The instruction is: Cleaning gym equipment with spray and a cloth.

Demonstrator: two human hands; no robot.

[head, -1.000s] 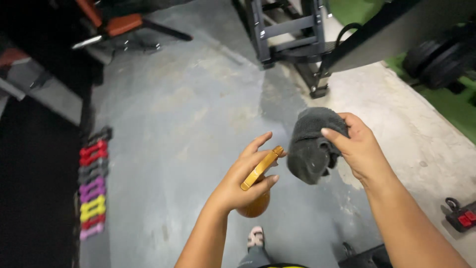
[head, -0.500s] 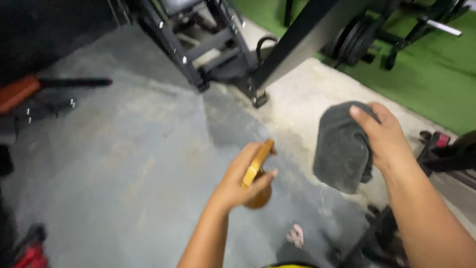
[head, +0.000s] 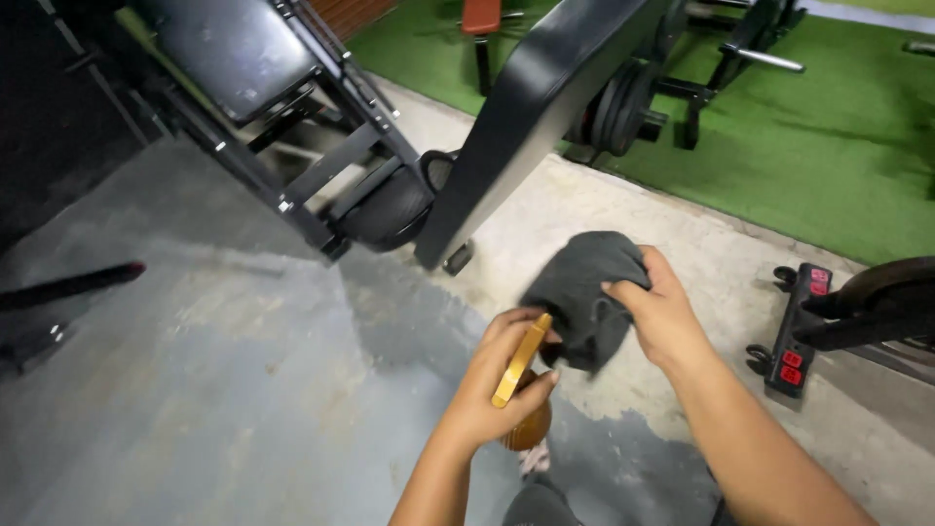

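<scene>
My left hand (head: pixel 497 385) grips an amber spray bottle (head: pixel 526 424) with a gold trigger head (head: pixel 521 360), nozzle pointing up and right. My right hand (head: pixel 662 317) holds a crumpled dark grey cloth (head: pixel 579 292) just beyond the nozzle, almost touching it. Both hands hover over the grey concrete floor. My foot in a light sandal (head: pixel 534 458) shows below the bottle.
A black padded gym bench on a steel frame (head: pixel 292 127) stands ahead, with a slanted black pad (head: pixel 531 117) beside it. Weight plates (head: pixel 618 112) rest on green turf (head: pixel 838 146) at the back right. A black power strip with red switches (head: pixel 794 326) lies at right.
My view has swung right and up toward the bench and turf. My right hand has brought the cloth in close to the spray bottle's nozzle.
</scene>
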